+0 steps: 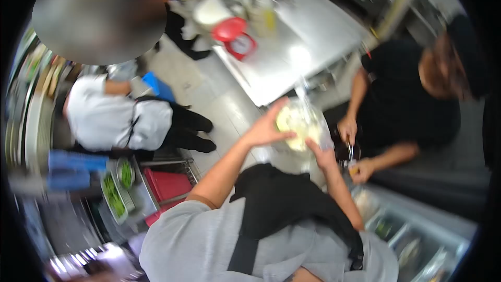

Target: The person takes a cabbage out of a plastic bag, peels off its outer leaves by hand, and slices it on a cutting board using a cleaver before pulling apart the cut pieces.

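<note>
- Nearest the camera are the wearer's grey shirt (182, 235) and black apron (292, 193).
- Beyond them, a clear plastic bag (317, 117) with pale yellow contents (291, 119) is held up in front of the body, its loose top pointing towards the desk (323, 23).
- The left hand (267, 128) grips one side, thumb and fingers spread around it; the right hand (322, 151) grips the other side, lower down.
- Blur hides whether the top is tied. If it is open, a tilt or hard squeeze could spill the contents onto the floor (219, 94).
- Slick plastic might slide if either hand loosens.
- Close on the right, a person in black (412, 83) holds a slim metal utensil (350, 146); a bumped elbow could jolt the bag.
- Farther off, a red scale (240, 46) stands at the desk's edge.
</note>
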`<action>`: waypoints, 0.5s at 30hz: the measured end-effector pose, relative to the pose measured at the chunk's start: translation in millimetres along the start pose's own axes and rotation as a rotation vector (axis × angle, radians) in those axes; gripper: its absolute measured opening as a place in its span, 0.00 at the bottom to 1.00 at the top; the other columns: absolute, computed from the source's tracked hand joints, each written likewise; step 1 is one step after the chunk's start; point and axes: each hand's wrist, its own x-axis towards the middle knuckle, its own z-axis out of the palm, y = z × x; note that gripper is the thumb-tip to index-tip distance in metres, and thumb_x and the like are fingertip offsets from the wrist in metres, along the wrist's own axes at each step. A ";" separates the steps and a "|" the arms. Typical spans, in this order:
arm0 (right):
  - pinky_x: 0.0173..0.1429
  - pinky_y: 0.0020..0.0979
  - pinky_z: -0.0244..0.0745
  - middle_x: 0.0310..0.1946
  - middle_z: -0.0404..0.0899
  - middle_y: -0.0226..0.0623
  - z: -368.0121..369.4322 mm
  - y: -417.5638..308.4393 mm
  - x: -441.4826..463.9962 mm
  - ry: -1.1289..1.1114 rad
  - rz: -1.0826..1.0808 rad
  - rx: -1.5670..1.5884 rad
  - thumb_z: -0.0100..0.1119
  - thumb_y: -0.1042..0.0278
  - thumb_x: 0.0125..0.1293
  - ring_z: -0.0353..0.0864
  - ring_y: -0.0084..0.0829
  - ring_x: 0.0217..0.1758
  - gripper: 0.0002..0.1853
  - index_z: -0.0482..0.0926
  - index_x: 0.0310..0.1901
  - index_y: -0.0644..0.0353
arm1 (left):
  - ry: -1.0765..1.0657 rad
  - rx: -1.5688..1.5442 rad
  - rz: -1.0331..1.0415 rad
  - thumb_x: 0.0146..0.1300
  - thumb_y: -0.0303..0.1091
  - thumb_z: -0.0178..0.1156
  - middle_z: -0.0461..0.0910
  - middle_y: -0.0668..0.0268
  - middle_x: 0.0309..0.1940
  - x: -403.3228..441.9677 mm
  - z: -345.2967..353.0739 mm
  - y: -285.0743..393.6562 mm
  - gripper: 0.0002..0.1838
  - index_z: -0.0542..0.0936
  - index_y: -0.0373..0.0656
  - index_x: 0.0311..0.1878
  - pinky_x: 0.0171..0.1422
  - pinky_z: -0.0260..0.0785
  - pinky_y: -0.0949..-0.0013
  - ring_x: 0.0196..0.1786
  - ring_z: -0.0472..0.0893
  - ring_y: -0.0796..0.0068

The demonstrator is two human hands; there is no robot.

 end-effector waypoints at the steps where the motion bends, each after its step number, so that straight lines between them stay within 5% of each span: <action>1: 0.71 0.36 0.73 0.63 0.82 0.42 -4.6 6.5 2.6 -0.081 -0.057 -0.026 0.74 0.64 0.69 0.80 0.33 0.65 0.33 0.73 0.71 0.66 | 0.044 0.056 0.024 0.55 0.55 0.81 0.64 0.46 0.78 -7.3 3.5 7.9 0.59 0.59 0.39 0.81 0.82 0.60 0.56 0.80 0.67 0.51; 6: 0.67 0.33 0.74 0.60 0.82 0.38 -7.3 11.6 -14.4 -0.177 -0.040 0.078 0.75 0.67 0.68 0.80 0.29 0.61 0.34 0.71 0.71 0.65 | 0.111 0.030 -0.109 0.62 0.68 0.71 0.75 0.46 0.70 -37.5 15.5 23.0 0.52 0.66 0.40 0.78 0.77 0.67 0.56 0.73 0.76 0.49; 8: 0.67 0.32 0.75 0.59 0.82 0.37 26.8 8.3 -50.0 -0.203 -0.061 0.042 0.75 0.68 0.68 0.80 0.28 0.60 0.33 0.71 0.71 0.65 | 0.103 -0.026 -0.086 0.68 0.66 0.66 0.84 0.51 0.59 -90.6 -4.4 25.2 0.39 0.79 0.41 0.67 0.68 0.73 0.57 0.63 0.83 0.53; 11: 0.65 0.31 0.75 0.59 0.82 0.37 53.4 2.7 -74.1 -0.284 0.001 0.082 0.75 0.70 0.68 0.81 0.28 0.59 0.32 0.72 0.70 0.65 | 0.159 0.032 -0.076 0.68 0.65 0.65 0.85 0.51 0.56 -134.2 -19.4 26.8 0.35 0.83 0.40 0.60 0.66 0.73 0.56 0.60 0.84 0.54; 13: 0.65 0.31 0.75 0.58 0.83 0.37 75.9 -1.2 -84.6 -0.347 0.067 0.117 0.75 0.71 0.67 0.81 0.28 0.58 0.31 0.73 0.69 0.65 | 0.262 0.090 0.007 0.71 0.60 0.65 0.88 0.53 0.49 -159.7 -23.7 7.6 0.30 0.85 0.38 0.55 0.61 0.75 0.58 0.54 0.86 0.60; 15: 0.65 0.31 0.76 0.59 0.82 0.38 99.3 -5.7 -94.4 -0.406 0.089 0.111 0.75 0.72 0.67 0.81 0.28 0.59 0.31 0.73 0.69 0.65 | 0.386 -0.099 -0.152 0.74 0.52 0.65 0.87 0.60 0.40 -194.9 -30.1 3.2 0.25 0.85 0.36 0.53 0.54 0.77 0.64 0.44 0.84 0.71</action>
